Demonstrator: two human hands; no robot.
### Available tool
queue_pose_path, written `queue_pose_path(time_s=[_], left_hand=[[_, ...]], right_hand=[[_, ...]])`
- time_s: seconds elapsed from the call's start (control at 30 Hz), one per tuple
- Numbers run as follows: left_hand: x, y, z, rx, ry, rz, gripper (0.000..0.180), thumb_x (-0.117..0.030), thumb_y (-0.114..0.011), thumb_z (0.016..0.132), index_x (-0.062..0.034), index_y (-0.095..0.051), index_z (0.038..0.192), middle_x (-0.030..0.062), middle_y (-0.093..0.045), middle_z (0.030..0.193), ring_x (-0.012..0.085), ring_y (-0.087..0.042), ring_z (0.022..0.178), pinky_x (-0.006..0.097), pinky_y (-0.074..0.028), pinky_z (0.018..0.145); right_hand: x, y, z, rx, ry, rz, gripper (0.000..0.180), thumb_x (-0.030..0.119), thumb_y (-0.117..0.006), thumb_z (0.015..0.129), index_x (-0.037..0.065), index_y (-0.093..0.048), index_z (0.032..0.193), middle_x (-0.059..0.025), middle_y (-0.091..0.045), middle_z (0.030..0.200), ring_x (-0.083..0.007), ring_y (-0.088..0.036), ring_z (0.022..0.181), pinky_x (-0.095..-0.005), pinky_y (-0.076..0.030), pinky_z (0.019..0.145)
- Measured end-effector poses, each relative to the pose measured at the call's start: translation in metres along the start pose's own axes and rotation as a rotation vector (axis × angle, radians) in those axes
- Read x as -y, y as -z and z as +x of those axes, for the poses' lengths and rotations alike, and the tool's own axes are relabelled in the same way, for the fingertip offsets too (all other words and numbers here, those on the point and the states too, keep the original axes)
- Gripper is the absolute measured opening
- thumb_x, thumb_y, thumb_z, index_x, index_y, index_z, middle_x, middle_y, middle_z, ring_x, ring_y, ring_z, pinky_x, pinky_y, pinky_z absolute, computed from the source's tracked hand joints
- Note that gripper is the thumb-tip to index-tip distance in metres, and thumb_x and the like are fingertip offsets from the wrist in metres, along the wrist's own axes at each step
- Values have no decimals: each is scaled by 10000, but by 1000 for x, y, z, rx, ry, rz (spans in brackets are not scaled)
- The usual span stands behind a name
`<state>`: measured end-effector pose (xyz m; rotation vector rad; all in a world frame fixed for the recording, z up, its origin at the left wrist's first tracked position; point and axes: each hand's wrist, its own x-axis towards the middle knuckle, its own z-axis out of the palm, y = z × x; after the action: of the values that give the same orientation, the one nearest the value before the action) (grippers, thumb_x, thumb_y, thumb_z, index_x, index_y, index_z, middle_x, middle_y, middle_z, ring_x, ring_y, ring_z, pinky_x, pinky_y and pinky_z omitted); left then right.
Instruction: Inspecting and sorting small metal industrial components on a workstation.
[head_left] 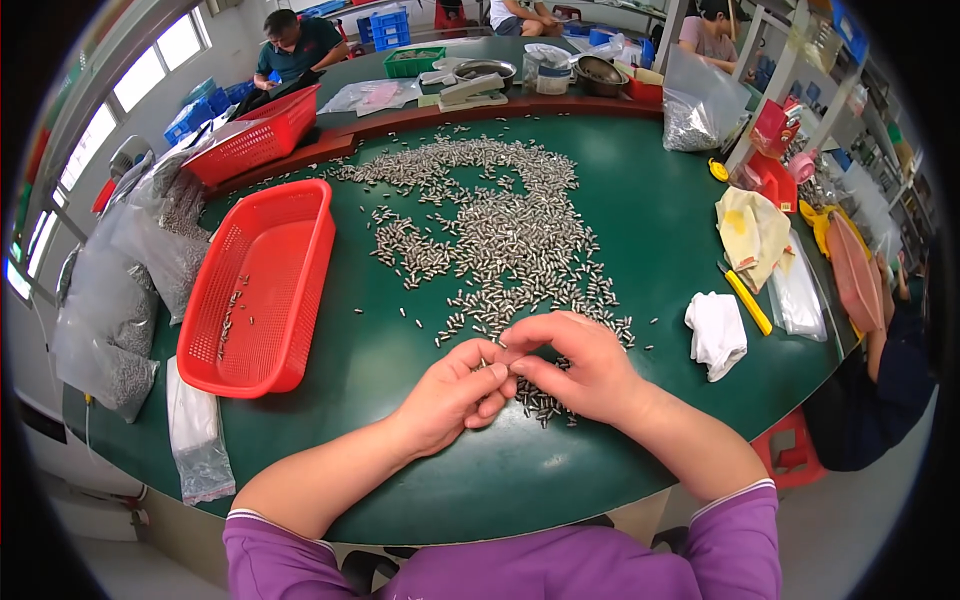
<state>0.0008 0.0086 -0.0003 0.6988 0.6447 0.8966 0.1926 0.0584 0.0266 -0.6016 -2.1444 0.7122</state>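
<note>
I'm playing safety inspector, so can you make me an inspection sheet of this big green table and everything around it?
Surface: green tabletop, with loose pieces spread over its middle.
Job's things: small silvery metal pieces in an uneven pile; a few small pieces lie in the near red basket.
Clutter: white cloth, yellow-handled tool and yellowish cloth at right; filled clear bags at left.
Hands: left hand and right hand close together at the pile's near end, fingers curled; any piece held is too small to tell.
Cables: nothing seen that is surely one.
Surroundings: windows at left; a person in a dark shirt sits beyond the table.
</note>
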Motion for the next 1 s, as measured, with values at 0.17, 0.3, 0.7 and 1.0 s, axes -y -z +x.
queue_pose_path(time_s=[0.17,0.3,0.7,1.0], left_hand=[[-1,-1,0,-38,-5,-37,112,-157,-432,982,-63,-490,993,86,-544,841,95,-408,571,206,-305,448],[-2,-1,1,-37,-6,-54,161,-177,-400,990,-55,-502,970,99,-541,830,105,-403,570,212,-303,447],[-1,-1,1,-39,-25,-54,144,-156,-410,967,-48,-498,1001,105,-543,878,129,-419,589,229,-318,463],[-2,1,-2,-59,-26,-39,170,-204,-418,992,-53,-497,997,106,-548,883,143,-429,606,228,-320,453]], right_hand=[[-7,7,3,-142,-71,-50,210,12,-660,819,43,-619,1022,-64,-664,921,-171,-643,825,-293,-509,728],[-11,13,4,-198,-141,-62,142,61,-602,877,59,-625,1018,-49,-646,861,-175,-622,764,-295,-492,689],[-29,33,6,-193,-188,-553,115,106,-702,752,108,-633,845,-74,-522,877,-292,-534,860,-407,-449,729],[-45,14,-4,-72,-133,-632,67,129,-690,714,106,-659,768,-55,-537,844,-274,-532,875,-408,-435,747]])
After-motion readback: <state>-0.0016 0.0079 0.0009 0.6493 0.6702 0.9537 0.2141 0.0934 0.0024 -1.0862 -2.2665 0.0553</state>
